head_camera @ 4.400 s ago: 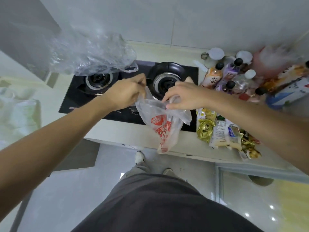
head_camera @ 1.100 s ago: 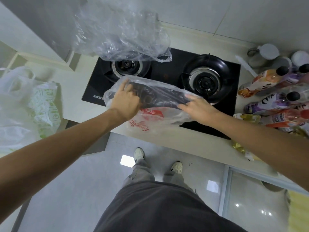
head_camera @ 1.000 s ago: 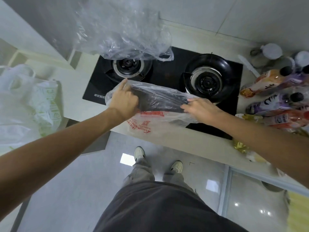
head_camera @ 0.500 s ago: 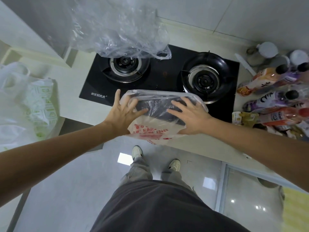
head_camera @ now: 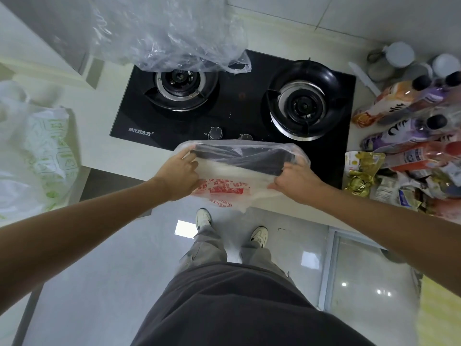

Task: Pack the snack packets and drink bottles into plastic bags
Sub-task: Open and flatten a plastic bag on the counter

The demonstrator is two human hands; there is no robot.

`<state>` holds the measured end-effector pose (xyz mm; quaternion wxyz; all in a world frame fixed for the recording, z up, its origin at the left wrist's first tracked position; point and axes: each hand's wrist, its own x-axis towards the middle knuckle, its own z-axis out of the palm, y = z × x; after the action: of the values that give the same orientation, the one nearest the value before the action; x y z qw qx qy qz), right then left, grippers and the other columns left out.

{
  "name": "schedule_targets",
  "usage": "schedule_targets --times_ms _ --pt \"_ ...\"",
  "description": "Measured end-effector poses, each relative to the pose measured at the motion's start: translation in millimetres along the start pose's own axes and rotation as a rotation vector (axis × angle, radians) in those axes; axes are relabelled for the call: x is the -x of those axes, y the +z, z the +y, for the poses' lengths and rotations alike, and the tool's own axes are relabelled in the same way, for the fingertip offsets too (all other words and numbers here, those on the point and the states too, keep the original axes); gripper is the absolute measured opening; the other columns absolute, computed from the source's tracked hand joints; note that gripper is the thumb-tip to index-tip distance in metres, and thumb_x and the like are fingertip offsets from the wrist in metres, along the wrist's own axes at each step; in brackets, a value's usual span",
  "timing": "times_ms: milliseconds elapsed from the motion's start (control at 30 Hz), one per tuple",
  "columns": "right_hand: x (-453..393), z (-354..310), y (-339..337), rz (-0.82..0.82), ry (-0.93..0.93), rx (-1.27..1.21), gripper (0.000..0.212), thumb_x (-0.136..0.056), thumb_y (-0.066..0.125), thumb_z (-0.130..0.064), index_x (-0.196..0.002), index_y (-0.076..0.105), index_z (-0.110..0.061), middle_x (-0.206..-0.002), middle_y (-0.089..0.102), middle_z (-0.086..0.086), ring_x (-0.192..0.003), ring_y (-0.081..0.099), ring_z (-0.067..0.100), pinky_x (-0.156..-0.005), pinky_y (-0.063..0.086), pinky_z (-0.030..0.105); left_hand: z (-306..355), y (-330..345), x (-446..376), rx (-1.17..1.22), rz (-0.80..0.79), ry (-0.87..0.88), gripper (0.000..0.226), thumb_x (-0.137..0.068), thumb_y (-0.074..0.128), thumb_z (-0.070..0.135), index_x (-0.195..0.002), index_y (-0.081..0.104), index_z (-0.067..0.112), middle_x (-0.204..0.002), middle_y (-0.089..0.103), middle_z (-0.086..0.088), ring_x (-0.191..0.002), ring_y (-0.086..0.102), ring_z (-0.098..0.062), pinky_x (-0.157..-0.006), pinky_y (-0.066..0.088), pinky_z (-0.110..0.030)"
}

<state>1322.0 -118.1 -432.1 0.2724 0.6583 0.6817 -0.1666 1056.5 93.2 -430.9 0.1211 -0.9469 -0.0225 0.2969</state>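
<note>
Opening the red-printed plastic bag [head_camera: 224, 181] at the table's front edge, just in front of the stove [head_camera: 232, 106]. Left hand [head_camera: 178, 177] and right hand [head_camera: 294, 179] each in a pinching grip on the near rim, mouth stretched wide. Best kept taut and lowered flat. Bottles [head_camera: 404, 131] and snack packets [head_camera: 359, 171] lying right of the stove, not yet packed.
</note>
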Motion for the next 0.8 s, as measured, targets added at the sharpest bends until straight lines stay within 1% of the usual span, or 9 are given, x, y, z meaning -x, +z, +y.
schedule_targets --times_ms 100,167,300,367,433,500,567,700,800 --pt "0 -4 -6 -0.018 0.156 0.017 0.058 -0.106 0.026 -0.062 -0.102 0.074 -0.030 -0.097 0.072 -0.006 -0.112 0.058 0.022 -0.105 0.025 0.048 0 -10 -5 -0.062 -0.081 -0.115 0.065 -0.106 0.020 0.059 -0.098 0.079 0.033 -0.096 0.075 0.009 -0.133 0.048 -0.027 -0.125 -0.001 -0.052" --pt "0 -6 -8 -0.023 0.204 0.014 0.056 -0.103 0.032 -0.067 -0.106 0.074 -0.030 -0.102 0.072 -0.003 -0.114 0.056 0.025 -0.105 0.028 0.047 0 -20 -5 -0.126 -0.163 -0.139 0.056 -0.106 0.027 0.060 -0.094 0.077 0.038 -0.085 0.073 0.016 -0.130 0.051 -0.023 -0.123 -0.009 -0.055" --pt "-4 -13 -10 -0.081 0.230 -0.004 0.071 -0.086 0.057 -0.076 -0.135 0.059 -0.026 -0.137 0.054 0.009 -0.130 0.042 0.039 -0.104 0.037 0.050 12 -40 -7 -0.231 -0.391 -0.168 0.018 -0.099 0.055 0.048 -0.099 0.071 0.038 -0.097 0.071 0.018 -0.136 0.045 -0.030 -0.115 -0.022 -0.066" --pt "-6 -18 -11 -0.107 0.224 -0.070 0.087 -0.077 0.069 -0.074 -0.145 0.045 -0.026 -0.151 0.038 0.012 -0.139 0.029 0.045 -0.110 0.035 0.057 20 -38 -9 -0.235 -0.436 -0.190 0.019 -0.096 0.060 0.045 -0.108 0.070 0.036 -0.106 0.071 0.014 -0.137 0.044 -0.033 -0.102 -0.034 -0.071" --pt "-6 -20 -11 -0.110 0.207 -0.135 0.104 -0.071 0.076 -0.070 -0.153 0.028 -0.028 -0.157 0.023 0.014 -0.142 0.023 0.048 -0.112 0.034 0.061 25 -33 -11 -0.185 -0.392 -0.196 0.041 -0.092 0.063 0.045 -0.132 0.058 0.035 -0.113 0.070 0.007 -0.136 0.046 -0.034 -0.100 -0.037 -0.068" --pt "-3 -20 -11 -0.092 0.197 -0.176 0.118 -0.068 0.079 -0.069 -0.158 0.011 -0.032 -0.161 0.008 0.016 -0.144 0.018 0.051 -0.112 0.034 0.064 28 -28 -13 -0.156 -0.291 -0.199 0.080 -0.092 0.066 0.049 -0.157 0.022 0.035 -0.132 0.061 -0.006 -0.141 0.040 -0.037 -0.112 -0.024 -0.064" --pt "1 -21 -13 -0.065 0.203 -0.206 0.125 -0.068 0.078 -0.069 -0.160 0.000 -0.035 -0.163 -0.003 0.015 -0.146 0.013 0.051 -0.112 0.035 0.065 30 -30 -11 -0.195 -0.253 -0.242 0.098 -0.093 0.064 0.051 -0.163 0.000 0.027 -0.154 0.040 -0.016 -0.150 0.025 -0.040 -0.120 -0.013 -0.060" --pt "6 -22 -20 -0.033 0.301 -0.174 0.132 -0.070 0.064 -0.085 -0.163 -0.010 -0.025 -0.165 -0.004 0.019 -0.147 0.012 0.050 -0.111 0.038 0.062 19 -38 -8 -0.204 -0.271 -0.271 0.055 -0.094 0.060 0.048 -0.142 0.058 0.021 -0.165 0.018 -0.014 -0.153 0.010 -0.036 -0.124 -0.007 -0.052" --pt "8 -20 -24 -0.028 0.385 -0.124 0.116 -0.080 0.039 -0.091 -0.162 0.017 -0.013 -0.169 -0.003 0.019 -0.151 0.007 0.049 -0.111 0.033 0.060 9 -41 -8 -0.207 -0.191 -0.280 0.063 -0.091 0.063 0.054 -0.142 0.057 0.018 -0.163 0.017 -0.018 -0.152 0.014 -0.038 -0.125 -0.003 -0.052"
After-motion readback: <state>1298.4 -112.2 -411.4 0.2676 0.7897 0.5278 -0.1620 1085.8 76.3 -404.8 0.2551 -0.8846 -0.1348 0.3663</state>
